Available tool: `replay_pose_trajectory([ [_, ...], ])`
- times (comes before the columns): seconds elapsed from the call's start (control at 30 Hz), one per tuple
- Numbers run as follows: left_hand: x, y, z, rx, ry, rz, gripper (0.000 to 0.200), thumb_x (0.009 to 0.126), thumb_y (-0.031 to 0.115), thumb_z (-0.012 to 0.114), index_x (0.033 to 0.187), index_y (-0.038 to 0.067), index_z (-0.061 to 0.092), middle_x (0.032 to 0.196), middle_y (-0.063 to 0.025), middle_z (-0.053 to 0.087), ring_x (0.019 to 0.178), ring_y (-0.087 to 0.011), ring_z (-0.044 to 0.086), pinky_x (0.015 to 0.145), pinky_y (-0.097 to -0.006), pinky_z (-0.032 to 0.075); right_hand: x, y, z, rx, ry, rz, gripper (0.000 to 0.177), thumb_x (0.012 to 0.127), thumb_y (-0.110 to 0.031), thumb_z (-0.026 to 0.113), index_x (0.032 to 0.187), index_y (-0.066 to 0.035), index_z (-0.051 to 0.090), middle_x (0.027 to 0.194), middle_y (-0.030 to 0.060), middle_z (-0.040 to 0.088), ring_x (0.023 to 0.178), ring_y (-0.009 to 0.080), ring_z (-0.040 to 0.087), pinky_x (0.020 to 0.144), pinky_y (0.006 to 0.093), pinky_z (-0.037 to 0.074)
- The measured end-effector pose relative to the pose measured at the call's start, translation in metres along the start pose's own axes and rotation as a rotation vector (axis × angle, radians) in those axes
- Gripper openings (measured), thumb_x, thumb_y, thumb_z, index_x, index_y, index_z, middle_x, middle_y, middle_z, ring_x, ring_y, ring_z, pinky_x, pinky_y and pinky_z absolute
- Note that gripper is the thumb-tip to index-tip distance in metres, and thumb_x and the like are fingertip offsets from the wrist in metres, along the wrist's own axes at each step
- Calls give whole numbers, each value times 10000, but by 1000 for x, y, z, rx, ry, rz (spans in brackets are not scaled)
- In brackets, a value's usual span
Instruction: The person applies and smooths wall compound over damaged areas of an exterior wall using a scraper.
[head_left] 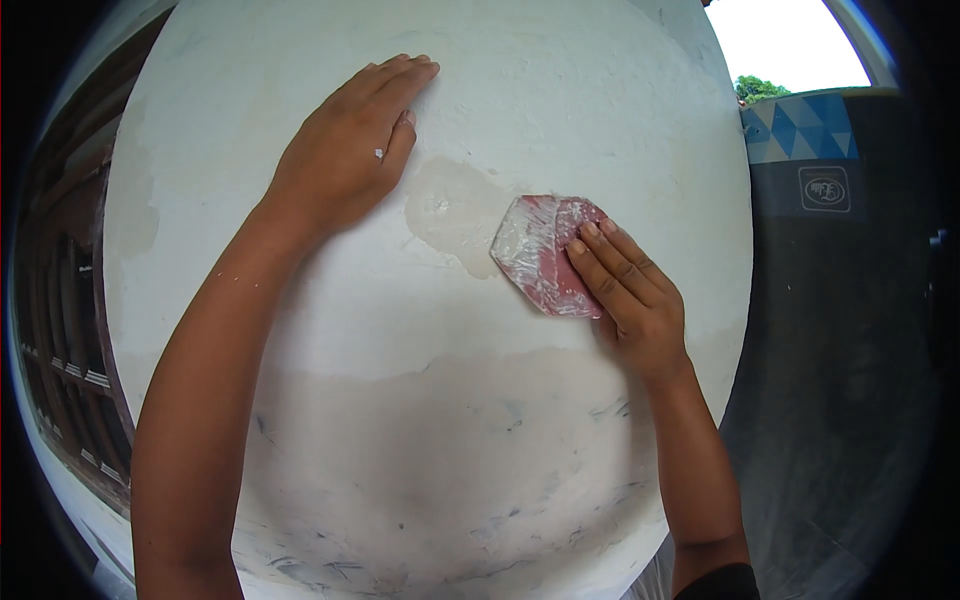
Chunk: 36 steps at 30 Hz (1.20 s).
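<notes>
A large white curved surface (400, 320) fills the middle of the view. My left hand (350, 140) lies on its upper left part, palm down, fingers stretched out, with nothing held. In my right hand (635, 290) is a flat red pad (550, 255) with angular corners, smeared with white paste; my fingers press on its right side and the thumb is hidden. The pad rests against the surface at the right edge of a damp-looking greyish patch (450, 215), which lies between my two hands. Small white specks are on my left hand and forearm.
Dark wooden slats (65, 320) stand at the far left. On the right is a dark panel (830, 330) with a blue and white triangle pattern (800, 128) and a logo. Beyond it, a bright opening shows green leaves (760, 88). Greyish, dark-streaked areas mark the lower surface.
</notes>
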<state>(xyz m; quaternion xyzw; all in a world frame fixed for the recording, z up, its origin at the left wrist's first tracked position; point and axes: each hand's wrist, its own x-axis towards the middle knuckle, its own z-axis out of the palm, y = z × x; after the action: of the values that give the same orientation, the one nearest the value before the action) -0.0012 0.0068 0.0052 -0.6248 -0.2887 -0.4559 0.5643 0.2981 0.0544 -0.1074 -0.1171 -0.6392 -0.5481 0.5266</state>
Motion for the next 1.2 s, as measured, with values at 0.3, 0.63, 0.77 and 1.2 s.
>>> replay_pose_trajectory([
  [0.3,0,0,1,5,2,-6,483,1005,109,443,1485,94,498,1533,-126,507,1454,-321,426,1235,-432,321,1,-3,0,-3,154,30,388,816,40,687,1184,-60,760,1254,119,721,1216,300,666,1037,398,563],
  [0.63,-1,2,2,7,9,-18,478,1010,123,439,1483,96,503,1529,-135,508,1449,-332,429,1231,-437,327,-13,1,-4,-39,30,-4,335,835,-18,723,1162,-76,768,1234,97,730,1210,268,670,1047,402,561],
  [0.77,1,2,1,-2,10,-14,480,1011,124,438,1486,96,500,1528,-136,510,1447,-339,432,1229,-439,328,-6,-1,-3,-28,126,23,344,829,-9,732,1163,-78,768,1224,100,733,1204,274,673,1025,398,577],
  [1.2,0,0,0,0,3,-4,482,1006,101,428,1482,89,501,1532,-129,507,1451,-324,429,1241,-429,314,-35,2,-14,-37,33,22,372,822,-14,747,1192,-60,752,1268,116,715,1220,287,663,1062,407,545],
])
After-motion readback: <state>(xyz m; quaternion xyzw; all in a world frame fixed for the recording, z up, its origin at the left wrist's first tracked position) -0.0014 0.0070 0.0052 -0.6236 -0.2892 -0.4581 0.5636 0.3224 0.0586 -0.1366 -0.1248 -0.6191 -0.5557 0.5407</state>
